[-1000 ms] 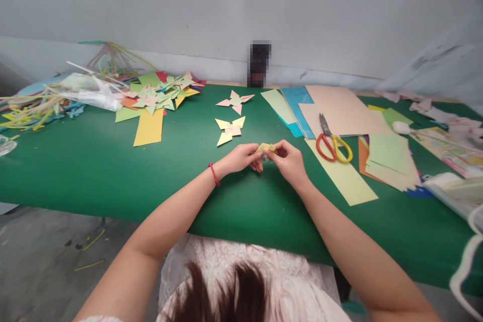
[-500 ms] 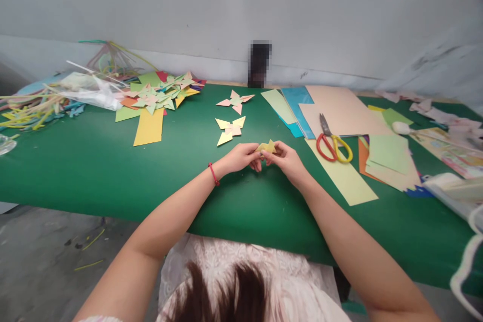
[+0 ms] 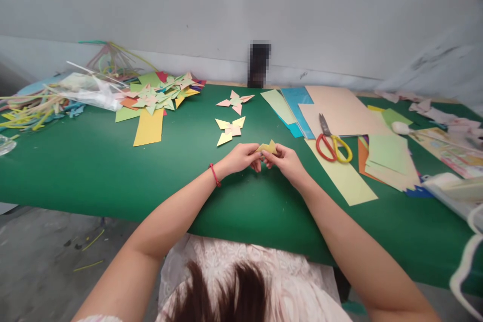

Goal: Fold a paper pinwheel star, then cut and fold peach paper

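Between my two hands is a small piece of folded yellow paper (image 3: pixel 267 148), its pointed tips showing above the fingers. My left hand (image 3: pixel 245 157) pinches its left end, thumb on top. My right hand (image 3: pixel 282 158) grips the right side with thumb and fingers; the paper's lower part is hidden behind the fingers. Just beyond the hands lies a yellow and pink folded paper star (image 3: pixel 231 130). Farther back is a pink and green paper star (image 3: pixel 236 101).
Scissors (image 3: pixel 332 143) rest on colored paper sheets (image 3: pixel 335 110) to the right. At back left are a heap of folded paper stars (image 3: pixel 162 93), a yellow strip (image 3: pixel 149 128) and tangled thin strips (image 3: pixel 37 108). A white cord (image 3: pixel 462 266) hangs at the right edge of the green table (image 3: pixel 113 176).
The fingers of my right hand have shifted slightly on the folded paper, which stays in both hands. Everything else on the table looks the same.
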Action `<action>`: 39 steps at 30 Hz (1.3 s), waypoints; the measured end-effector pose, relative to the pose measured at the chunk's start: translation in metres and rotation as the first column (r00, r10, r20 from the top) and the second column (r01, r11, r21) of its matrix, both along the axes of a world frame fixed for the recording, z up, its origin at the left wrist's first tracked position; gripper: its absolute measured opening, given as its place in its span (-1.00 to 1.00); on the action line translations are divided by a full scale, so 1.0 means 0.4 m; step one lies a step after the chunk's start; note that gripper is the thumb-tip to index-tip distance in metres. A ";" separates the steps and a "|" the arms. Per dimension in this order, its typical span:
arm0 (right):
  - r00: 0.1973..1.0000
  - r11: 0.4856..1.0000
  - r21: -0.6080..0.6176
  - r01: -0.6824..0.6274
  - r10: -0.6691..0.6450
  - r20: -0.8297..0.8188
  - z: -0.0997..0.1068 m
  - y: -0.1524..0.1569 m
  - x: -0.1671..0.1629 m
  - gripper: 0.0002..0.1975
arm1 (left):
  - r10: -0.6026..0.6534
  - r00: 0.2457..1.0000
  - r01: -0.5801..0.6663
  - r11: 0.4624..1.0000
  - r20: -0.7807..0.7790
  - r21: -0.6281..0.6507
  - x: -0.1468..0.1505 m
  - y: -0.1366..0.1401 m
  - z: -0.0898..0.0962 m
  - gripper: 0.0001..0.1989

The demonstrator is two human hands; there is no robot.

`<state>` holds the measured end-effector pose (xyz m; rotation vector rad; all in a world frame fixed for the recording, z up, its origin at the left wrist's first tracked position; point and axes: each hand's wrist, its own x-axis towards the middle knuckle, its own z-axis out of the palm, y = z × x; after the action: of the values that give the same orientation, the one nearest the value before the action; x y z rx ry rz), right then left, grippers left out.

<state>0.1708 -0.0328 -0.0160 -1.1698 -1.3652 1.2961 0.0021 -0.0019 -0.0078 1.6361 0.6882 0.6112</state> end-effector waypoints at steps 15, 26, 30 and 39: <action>1.000 0.999 -0.032 -0.008 0.008 0.008 0.011 -0.005 -0.004 -0.63 | -0.007 1.000 0.007 1.000 0.011 0.012 -0.003 -0.002 0.005 -0.69; 0.997 0.995 0.059 -0.074 0.073 0.030 0.009 -0.006 -0.005 -0.69 | -0.061 0.997 0.063 0.997 0.047 -0.037 -0.009 -0.005 0.019 -0.68; 0.998 0.997 0.040 -0.064 0.063 0.018 0.016 -0.008 -0.005 -0.66 | -0.068 0.997 0.069 0.997 0.039 -0.043 -0.005 -0.006 0.017 -0.68; 0.997 0.997 0.023 -0.076 0.076 0.016 0.013 -0.006 -0.002 -0.69 | -0.149 0.988 0.152 0.981 0.036 -0.123 -0.008 -0.006 0.025 -0.69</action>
<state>0.1699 -0.0350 -0.0109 -1.1238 -1.4448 1.3235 -0.0013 -0.0041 0.0021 1.5440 0.5658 0.4698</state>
